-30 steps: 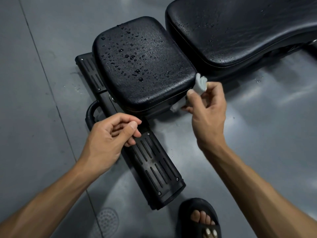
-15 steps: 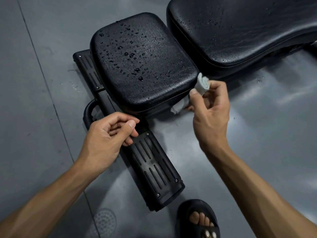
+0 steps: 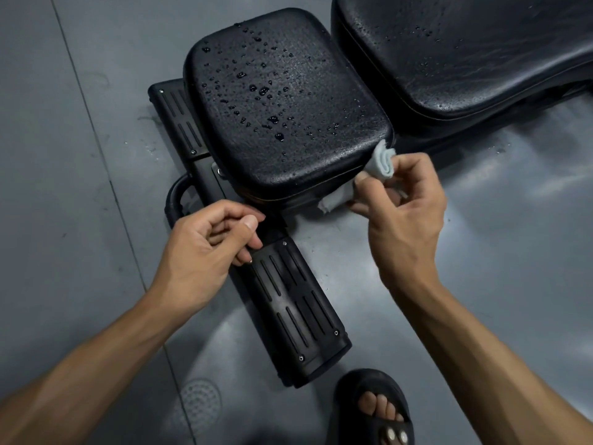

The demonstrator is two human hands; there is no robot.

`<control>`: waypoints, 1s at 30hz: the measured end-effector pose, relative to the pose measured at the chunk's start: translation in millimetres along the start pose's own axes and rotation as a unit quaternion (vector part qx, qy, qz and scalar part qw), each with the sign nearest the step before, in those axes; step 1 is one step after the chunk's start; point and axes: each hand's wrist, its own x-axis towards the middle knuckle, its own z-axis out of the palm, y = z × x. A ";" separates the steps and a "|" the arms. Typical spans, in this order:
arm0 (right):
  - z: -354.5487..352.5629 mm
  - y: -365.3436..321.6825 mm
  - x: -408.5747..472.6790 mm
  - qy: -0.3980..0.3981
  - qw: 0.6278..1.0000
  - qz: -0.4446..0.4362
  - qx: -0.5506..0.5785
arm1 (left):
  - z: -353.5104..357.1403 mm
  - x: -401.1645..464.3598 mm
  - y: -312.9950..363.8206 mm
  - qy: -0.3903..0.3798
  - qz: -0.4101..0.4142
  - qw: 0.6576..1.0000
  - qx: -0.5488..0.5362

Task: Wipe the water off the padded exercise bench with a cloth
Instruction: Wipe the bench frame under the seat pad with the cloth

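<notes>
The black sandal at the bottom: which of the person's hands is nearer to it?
Left. The left hand hangs above-left of the sandal; the right hand is higher up.

The seat pad (image 3: 282,114) sits left of the longer back pad (image 3: 465,49), above the ribbed base bar (image 3: 288,303). At its near right corner the right hand (image 3: 404,216) holds a cloth (image 3: 380,162), apparently touching it. The left hand (image 3: 205,248) hangs over the bar; a sandalled foot (image 3: 378,409) lies nearest.
</notes>
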 end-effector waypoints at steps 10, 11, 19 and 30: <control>11.6 -4.7 -14.4 -0.069 0.996 -0.046 -0.032 | -2.5 5.1 -6.2 0.015 -0.004 1.000 0.001; 6.1 -3.6 -5.2 -0.038 0.998 -0.038 -0.023 | -3.6 5.1 -6.7 0.016 -0.004 1.000 0.001; 42.7 -8.4 -34.7 -0.111 0.989 -0.094 -0.037 | -14.6 9.1 -4.3 0.034 0.014 0.999 0.004; 17.4 -9.2 -4.0 -0.011 0.987 -0.127 -0.102 | -23.7 11.8 -4.1 0.049 0.013 0.999 -0.005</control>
